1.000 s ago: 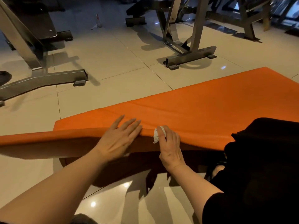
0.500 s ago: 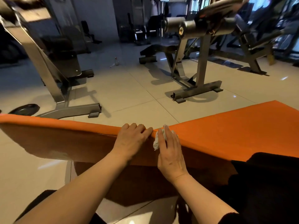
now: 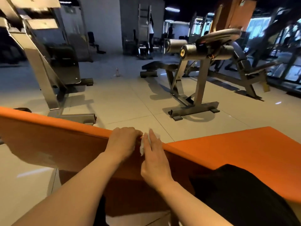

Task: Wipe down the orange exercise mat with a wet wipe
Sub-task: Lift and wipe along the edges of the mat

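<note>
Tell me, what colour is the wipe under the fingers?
White. The wipe shows in the head view, under the right hand on the mat.

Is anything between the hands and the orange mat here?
Nothing foreign. The left hand grips the raised edge of the orange mat directly. The right hand presses the wet wipe against that edge; only the wipe lies between.

The orange mat (image 3: 236, 154) is lifted along its near edge, so the ridge runs from nine o'clock toward the centre and its shaded underside faces the camera; the far part, toward three o'clock, lies flat and bright. The white wet wipe (image 3: 143, 146) sits crumpled at the ridge near the centre, pressed against the mat.
</note>
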Demonstrator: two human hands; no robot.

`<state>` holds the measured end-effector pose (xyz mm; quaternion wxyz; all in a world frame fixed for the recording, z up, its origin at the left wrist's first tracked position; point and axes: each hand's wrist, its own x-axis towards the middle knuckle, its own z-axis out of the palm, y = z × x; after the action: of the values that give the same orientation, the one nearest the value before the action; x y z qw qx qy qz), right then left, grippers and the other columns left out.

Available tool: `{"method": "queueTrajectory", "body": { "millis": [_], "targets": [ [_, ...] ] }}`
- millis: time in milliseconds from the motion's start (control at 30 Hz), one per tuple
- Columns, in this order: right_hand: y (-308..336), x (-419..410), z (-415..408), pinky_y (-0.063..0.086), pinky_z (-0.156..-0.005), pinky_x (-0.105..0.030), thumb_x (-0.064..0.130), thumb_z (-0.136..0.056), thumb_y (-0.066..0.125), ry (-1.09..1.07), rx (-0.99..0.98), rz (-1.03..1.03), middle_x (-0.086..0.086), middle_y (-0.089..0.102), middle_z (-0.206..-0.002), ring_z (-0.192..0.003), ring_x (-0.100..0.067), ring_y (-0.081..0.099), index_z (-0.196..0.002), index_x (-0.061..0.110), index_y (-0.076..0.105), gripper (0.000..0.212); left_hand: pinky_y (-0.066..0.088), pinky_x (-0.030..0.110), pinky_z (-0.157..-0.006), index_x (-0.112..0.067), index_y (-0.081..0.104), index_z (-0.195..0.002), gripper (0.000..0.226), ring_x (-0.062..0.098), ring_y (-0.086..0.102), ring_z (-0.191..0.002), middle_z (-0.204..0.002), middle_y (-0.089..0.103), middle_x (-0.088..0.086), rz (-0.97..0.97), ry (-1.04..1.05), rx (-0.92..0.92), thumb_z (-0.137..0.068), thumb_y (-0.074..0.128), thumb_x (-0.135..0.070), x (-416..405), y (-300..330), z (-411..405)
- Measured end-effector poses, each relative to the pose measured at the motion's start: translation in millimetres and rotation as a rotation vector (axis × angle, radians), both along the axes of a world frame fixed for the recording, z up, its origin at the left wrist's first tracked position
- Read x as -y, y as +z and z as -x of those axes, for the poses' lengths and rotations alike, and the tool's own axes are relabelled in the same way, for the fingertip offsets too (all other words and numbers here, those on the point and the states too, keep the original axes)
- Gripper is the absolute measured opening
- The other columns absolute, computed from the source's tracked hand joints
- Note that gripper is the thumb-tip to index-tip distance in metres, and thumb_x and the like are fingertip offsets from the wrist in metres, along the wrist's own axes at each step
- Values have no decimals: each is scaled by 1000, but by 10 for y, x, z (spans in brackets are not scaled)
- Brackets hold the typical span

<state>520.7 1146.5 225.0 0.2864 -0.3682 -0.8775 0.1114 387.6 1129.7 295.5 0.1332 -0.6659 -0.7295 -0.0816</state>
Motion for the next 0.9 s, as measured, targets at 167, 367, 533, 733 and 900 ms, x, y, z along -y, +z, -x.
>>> {"method": "queueTrajectory", "body": {
  "millis": [167, 367, 533, 733, 900],
  "targets": [
    [-205, -207, -136, -2, -116, -29, 6, -86, 59, -48, 106, -45, -1, -11, -161, -141, -12, -18, -155, 15, 4, 89, 47, 35, -88, -30, 63, -122, 29, 22, 58, -110, -118, 66, -4, 48, -37, 51, -94, 55, -26, -206, -132, 30],
    [-400, -203, -257, 1, -119, -32, 17, -89, 60, -160, 61, -11, -5, -10, -162, -145, -15, -18, -155, 13, 4, 86, 43, 32, -89, -31, 60, -127, 33, 20, 58, -112, -121, 64, -6, 52, -71, 17, -94, 57, -33, -394, -203, 10],
    [-345, -263, -280, 19, -118, -39, 17, -78, 69, -80, 176, -119, -15, 1, -162, -150, -27, 5, -153, 5, 17, 92, 41, 33, -86, -32, 61, -124, 31, 20, 59, -108, -115, 66, -6, 43, -119, 3, -93, 58, -32, -462, -130, 39],
    [-574, -320, -618, 29, -114, -41, 17, -72, 77, -369, 147, -76, -19, 28, -155, -143, -32, 31, -147, 3, 35, 86, 48, 36, -75, -26, 70, -113, 27, 26, 65, -93, -101, 72, 0, 22, -187, 30, -86, 70, -26, -481, -199, 38],
    [-679, -402, -588, 20, -115, -47, 22, -72, 83, -504, 111, -51, -21, 36, -149, -139, -34, 33, -144, 3, 37, 88, 49, 41, -82, -21, 67, -120, 38, 29, 65, -95, -105, 71, 4, -15, -243, -43, -82, 73, -22, -456, -293, 67]
  ]
}}
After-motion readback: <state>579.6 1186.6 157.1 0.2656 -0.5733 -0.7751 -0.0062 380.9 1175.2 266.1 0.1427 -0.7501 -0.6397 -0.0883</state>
